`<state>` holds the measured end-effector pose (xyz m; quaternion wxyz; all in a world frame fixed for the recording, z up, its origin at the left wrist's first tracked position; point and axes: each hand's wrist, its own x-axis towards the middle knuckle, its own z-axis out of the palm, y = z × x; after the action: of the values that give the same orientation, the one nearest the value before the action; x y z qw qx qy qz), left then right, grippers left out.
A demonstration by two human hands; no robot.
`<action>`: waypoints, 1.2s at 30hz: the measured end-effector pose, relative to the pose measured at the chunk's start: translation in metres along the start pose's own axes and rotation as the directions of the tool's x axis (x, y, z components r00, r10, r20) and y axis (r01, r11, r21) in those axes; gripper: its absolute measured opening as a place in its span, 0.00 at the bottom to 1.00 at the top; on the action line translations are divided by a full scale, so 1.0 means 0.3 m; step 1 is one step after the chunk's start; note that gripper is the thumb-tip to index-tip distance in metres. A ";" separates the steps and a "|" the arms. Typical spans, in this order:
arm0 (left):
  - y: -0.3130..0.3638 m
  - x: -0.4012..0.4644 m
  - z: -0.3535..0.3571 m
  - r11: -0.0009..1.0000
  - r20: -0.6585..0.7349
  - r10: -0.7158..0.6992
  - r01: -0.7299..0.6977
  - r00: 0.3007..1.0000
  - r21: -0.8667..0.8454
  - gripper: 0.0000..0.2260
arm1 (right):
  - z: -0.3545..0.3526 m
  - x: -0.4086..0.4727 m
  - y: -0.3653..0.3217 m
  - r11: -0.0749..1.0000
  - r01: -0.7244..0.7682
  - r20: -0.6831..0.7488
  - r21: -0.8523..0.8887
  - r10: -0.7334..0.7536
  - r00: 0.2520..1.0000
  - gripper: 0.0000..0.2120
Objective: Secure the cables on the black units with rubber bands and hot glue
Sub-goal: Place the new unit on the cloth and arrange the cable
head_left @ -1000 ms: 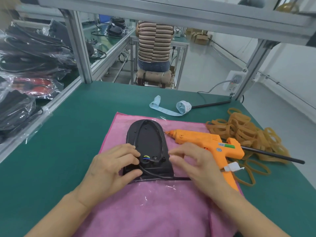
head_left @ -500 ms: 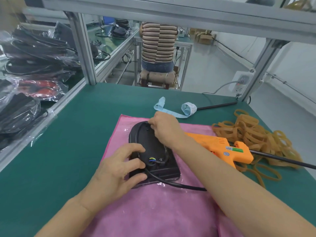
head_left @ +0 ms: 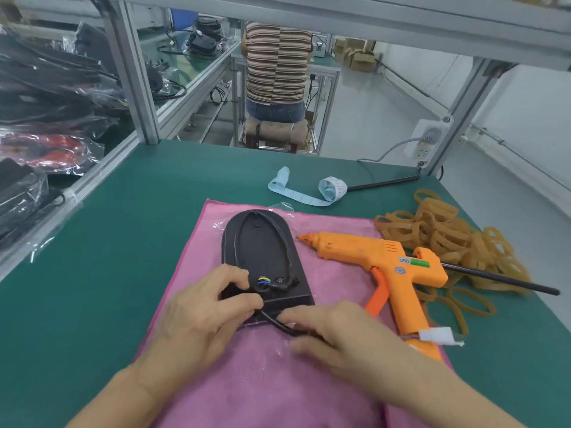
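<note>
Unit: the black unit (head_left: pixel 264 257) lies flat on the pink cloth (head_left: pixel 247 381), its long axis running away from the person, rounded end far, squared end near
Cable: a black cable (head_left: pixel 279 326) loops round the unit's upper face, meets coloured wire ends (yellow, blue, green) near the squared end, then leaves over the near edge and trails right across the cloth
Left hand: the left hand (head_left: pixel 197 322) grips the unit's near left corner, fingers curled over the top, thumb against the near edge by the cable
Right hand: the right hand (head_left: pixel 333 335) pinches the cable just past the unit's near edge, fingers curled round it; it is motion-blurred, so the exact finger contact is hard to make out
Glue gun: the orange glue gun (head_left: pixel 383 267) lies on its side just right of the unit, nozzle pointing left toward it, handle toward the person, a black glue stick jutting out of its back to the right
Bands: a heap of tan rubber bands (head_left: pixel 448 236) on the green table (head_left: pixel 92 273), partly under the gun
Hidden: the cable's run beyond the right hand is covered by that hand; a white connector (head_left: pixel 438 335) lies over the gun's handle; both forearms are cut off by the bottom edge
</note>
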<state>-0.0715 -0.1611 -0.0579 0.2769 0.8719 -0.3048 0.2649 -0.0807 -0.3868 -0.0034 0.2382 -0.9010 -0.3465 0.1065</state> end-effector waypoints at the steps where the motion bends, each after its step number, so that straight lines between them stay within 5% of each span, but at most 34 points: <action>1: 0.003 0.003 -0.005 1.000 0.012 -0.015 0.015 1.000 0.002 0.05 | 0.008 -0.004 0.010 1.000 0.023 -0.028 -0.004 -0.023 0.999 0.12; 6: 0.019 0.008 -0.042 0.995 0.118 -0.092 0.095 0.989 -0.025 0.14 | -0.029 -0.021 0.062 0.993 0.064 -0.033 -0.103 -0.067 0.997 0.17; 10: 0.056 0.042 -0.054 0.989 0.167 -0.046 0.021 0.985 0.147 0.22 | -0.075 -0.005 0.077 0.975 0.068 -0.011 -0.211 -0.072 0.997 0.12; 15: 0.090 0.082 -0.044 0.941 0.180 -0.047 -0.017 0.982 0.338 0.31 | -0.146 0.026 0.095 0.828 0.088 -0.177 -0.553 -0.220 0.959 0.05; 18: 0.099 0.091 -0.042 0.939 0.203 -0.081 0.006 0.976 0.344 0.35 | -0.162 0.069 0.096 0.798 0.073 -0.237 -0.599 -0.264 0.935 0.04; 22: 0.106 0.111 -0.036 0.943 0.207 -0.053 -0.019 0.977 0.333 0.35 | -0.185 0.146 0.096 0.761 0.128 -0.133 -0.636 -0.271 0.953 0.05; 28: 0.078 0.106 0.004 0.994 0.119 -0.027 0.014 0.993 0.104 0.10 | -0.172 0.223 0.134 0.880 0.197 0.034 -0.432 -0.202 0.979 0.13; 36: 0.094 0.052 0.066 0.965 -0.083 0.012 0.011 0.996 0.263 0.16 | -0.087 0.174 0.193 0.998 0.054 -0.124 0.045 -0.048 0.991 0.14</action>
<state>-0.0742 -0.1984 -0.0529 0.1712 0.8890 -0.2553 0.3393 0.0004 -0.3983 -0.0115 0.2834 -0.8907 -0.3515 0.0532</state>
